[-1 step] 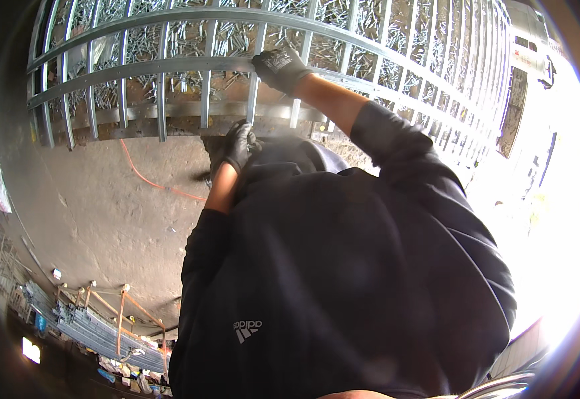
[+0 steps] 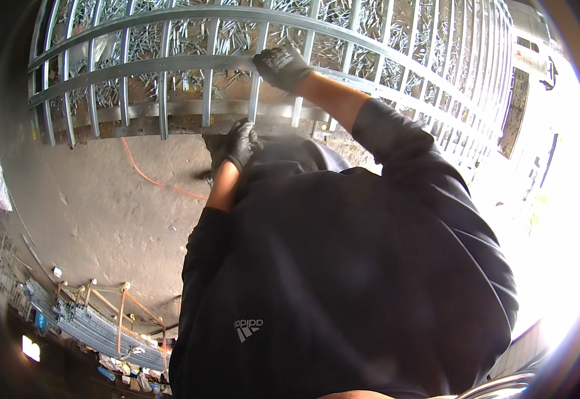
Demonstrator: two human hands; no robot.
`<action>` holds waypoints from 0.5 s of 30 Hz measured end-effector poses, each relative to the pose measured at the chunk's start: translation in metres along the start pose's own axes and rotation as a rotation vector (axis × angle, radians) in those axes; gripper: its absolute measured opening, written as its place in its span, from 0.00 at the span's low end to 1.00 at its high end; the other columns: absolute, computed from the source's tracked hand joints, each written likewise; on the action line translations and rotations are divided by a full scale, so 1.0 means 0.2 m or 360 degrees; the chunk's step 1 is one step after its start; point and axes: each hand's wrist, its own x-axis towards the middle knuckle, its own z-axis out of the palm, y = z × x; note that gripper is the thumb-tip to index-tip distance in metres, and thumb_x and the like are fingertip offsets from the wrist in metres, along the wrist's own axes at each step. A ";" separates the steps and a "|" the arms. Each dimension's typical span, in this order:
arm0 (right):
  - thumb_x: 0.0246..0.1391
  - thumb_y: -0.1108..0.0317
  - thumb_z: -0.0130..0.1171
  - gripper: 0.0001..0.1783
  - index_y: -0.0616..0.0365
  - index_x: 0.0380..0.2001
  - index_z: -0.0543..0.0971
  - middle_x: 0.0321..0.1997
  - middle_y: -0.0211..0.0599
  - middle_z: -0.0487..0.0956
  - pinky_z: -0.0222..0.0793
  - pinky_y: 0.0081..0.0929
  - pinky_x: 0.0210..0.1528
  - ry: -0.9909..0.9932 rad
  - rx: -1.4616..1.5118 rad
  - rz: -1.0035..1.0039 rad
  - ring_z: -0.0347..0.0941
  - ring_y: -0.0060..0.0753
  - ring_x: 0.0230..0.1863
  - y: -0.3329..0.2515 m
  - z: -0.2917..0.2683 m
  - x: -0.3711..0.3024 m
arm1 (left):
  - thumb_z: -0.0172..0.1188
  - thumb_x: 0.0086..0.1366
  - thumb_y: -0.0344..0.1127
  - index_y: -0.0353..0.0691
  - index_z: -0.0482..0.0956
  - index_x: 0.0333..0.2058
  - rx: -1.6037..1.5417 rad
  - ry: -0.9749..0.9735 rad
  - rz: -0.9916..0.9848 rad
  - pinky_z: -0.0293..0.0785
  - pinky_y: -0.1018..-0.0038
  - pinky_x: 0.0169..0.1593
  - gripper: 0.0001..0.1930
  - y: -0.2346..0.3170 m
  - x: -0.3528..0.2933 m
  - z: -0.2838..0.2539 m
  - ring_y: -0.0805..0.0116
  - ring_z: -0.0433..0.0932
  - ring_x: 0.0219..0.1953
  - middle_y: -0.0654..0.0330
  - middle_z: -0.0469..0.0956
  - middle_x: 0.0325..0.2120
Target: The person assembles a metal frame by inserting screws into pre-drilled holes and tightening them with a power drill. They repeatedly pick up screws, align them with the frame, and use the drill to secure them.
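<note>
A metal fence panel (image 2: 163, 64) spans the top of the view, with long rails crossed by many thin upright bars. My right hand (image 2: 283, 68), in a grey and black glove, lies over the nearer rail where a metal bar (image 2: 254, 96) crosses it. Its fingers are bent down at that crossing, and their tips are partly hidden. Closer to my body, my left hand (image 2: 240, 143), in a dark glove, is closed at the near end of the same bar. The palm side of that hand is out of sight.
Many loose screws or bolts (image 2: 233, 36) lie beneath the panel on a worktable with a metal edge (image 2: 150, 124). An orange hose (image 2: 157, 183) runs over the concrete floor (image 2: 103, 219). A rack of long metal bars (image 2: 97, 326) stands at the lower left.
</note>
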 end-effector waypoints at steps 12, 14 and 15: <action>0.65 0.37 0.50 0.30 0.44 0.59 0.75 0.53 0.44 0.83 0.74 0.42 0.55 -0.0038 0.0836 0.0458 0.81 0.49 0.50 -0.11 -0.04 0.06 | 0.47 0.74 0.68 0.30 0.71 0.63 -0.0101 0.0127 0.0067 0.74 0.71 0.23 0.41 0.35 -0.22 -0.01 0.76 0.65 0.16 0.69 0.65 0.16; 0.64 0.40 0.54 0.30 0.46 0.61 0.73 0.55 0.44 0.82 0.74 0.40 0.53 0.0285 0.0804 -0.0031 0.79 0.49 0.50 -0.25 -0.05 -0.02 | 0.36 0.72 0.75 0.39 0.73 0.62 -0.0113 -0.0085 -0.0046 0.64 0.77 0.25 0.44 0.48 -0.28 -0.04 0.74 0.74 0.20 0.70 0.69 0.20; 0.64 0.45 0.57 0.25 0.47 0.57 0.76 0.55 0.44 0.81 0.72 0.42 0.56 0.0196 0.0957 -0.0090 0.77 0.50 0.54 -0.34 -0.05 -0.07 | 0.34 0.71 0.77 0.38 0.73 0.62 -0.0152 -0.0192 -0.0069 0.65 0.77 0.25 0.46 0.53 -0.30 -0.05 0.74 0.74 0.20 0.70 0.69 0.20</action>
